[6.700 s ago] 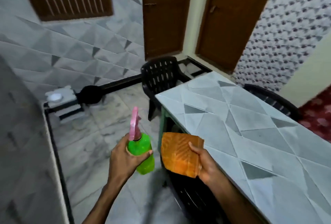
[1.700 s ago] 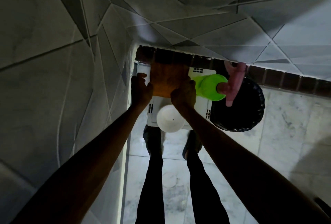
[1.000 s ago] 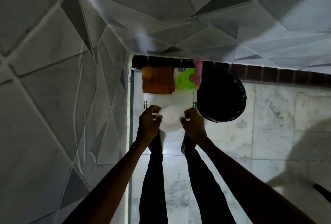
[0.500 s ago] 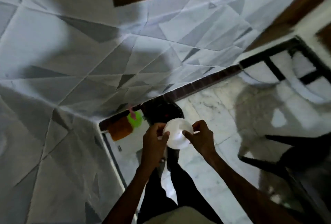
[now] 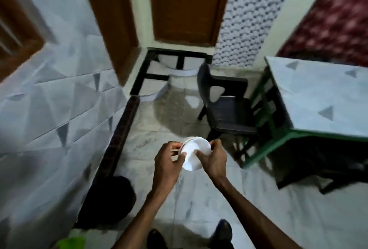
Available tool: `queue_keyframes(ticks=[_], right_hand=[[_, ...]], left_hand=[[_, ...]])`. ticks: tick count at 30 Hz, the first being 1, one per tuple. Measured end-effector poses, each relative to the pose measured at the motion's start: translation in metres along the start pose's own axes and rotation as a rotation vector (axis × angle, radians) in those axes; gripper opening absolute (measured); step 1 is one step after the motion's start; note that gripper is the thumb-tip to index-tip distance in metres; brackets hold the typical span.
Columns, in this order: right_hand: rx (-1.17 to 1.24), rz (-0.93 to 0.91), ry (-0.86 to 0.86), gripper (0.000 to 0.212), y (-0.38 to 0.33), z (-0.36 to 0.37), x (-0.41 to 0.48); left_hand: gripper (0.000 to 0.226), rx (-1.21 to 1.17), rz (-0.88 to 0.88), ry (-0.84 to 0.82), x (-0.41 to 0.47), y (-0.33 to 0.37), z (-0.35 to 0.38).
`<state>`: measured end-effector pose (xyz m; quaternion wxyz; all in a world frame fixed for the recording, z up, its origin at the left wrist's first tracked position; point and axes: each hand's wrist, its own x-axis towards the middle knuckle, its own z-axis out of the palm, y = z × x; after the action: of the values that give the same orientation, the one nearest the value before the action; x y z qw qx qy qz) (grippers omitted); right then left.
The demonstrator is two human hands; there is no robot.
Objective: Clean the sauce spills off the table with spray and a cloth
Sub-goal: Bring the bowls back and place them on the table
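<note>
Container point(image 5: 194, 154) is pinched between left hand point(image 5: 169, 159) and right hand point(image 5: 213, 159); table point(image 5: 322, 97), at two o'clock, must be reached next, likely for cleaning.

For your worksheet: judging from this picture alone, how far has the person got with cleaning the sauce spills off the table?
Done: nothing visible; the part of the table in view shows no sauce and no wiping. In hand: the left hand and right hand both grip a white round container, contents unseen. Left: spraying and wiping; only a green blur, perhaps the spray bottle, shows at the bottom edge, no cloth.
</note>
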<state>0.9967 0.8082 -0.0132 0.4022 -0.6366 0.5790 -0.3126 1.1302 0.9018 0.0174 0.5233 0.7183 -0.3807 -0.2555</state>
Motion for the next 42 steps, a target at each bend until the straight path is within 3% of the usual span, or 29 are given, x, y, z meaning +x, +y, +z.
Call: queue_keyframes(ticks=[6,14,24,34,37,42], right_hand=[[0.022,0.089,0.236,0.053,0.076,-0.157,0.041],[-0.003,0.153,0.341,0.071,0.156,-0.356,0.085],[0.049,0.233,0.574,0.056,0.241,-0.531,0.151],[-0.049,0.342,0.833,0.038,0.321,-0.679,0.238],[-0.058,0.372,0.857,0.053,0.339,-0.72,0.247],[-0.025,0.466,0.814,0.105,0.38,-0.796,0.252]], left_hand=[[0.021,0.026,0.109,-0.252,-0.005,0.067,0.17],[0.021,0.007,0.208,-0.45,-0.02,0.146,0.38],[0.021,-0.021,0.26,-0.68,-0.009,0.216,0.593],[0.022,-0.066,0.337,-0.845,-0.009,0.292,0.795],[0.022,-0.087,0.345,-0.901,-0.021,0.314,0.844],[0.021,-0.079,0.354,-0.988,-0.046,0.334,0.93]])
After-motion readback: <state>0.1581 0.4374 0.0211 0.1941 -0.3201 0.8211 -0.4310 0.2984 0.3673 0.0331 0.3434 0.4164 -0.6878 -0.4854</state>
